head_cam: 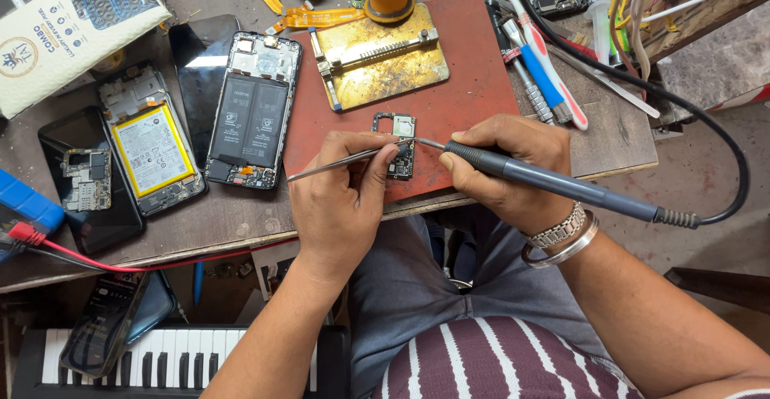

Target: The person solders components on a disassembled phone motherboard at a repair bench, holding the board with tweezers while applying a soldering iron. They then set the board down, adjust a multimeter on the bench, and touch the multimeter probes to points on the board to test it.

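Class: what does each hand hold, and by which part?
Left hand pinches tweezers mid-shaft. Right hand grips the soldering iron at its front grip, over the circuit board.

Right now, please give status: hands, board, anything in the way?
Left hand pinches tweezers; right hand grips soldering iron. Both tips on small circuit board, flat on red mat. Nothing blocks it.

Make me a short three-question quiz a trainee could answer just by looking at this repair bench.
1. Which hand holds the soldering iron?
2. True or false: the small circuit board lies on the brass-coloured holder.
3. The left hand holds: A) tweezers B) a brush C) a phone.

Key
1. The right hand.
2. False: it lies on the red mat, in front of the holder.
3. A.
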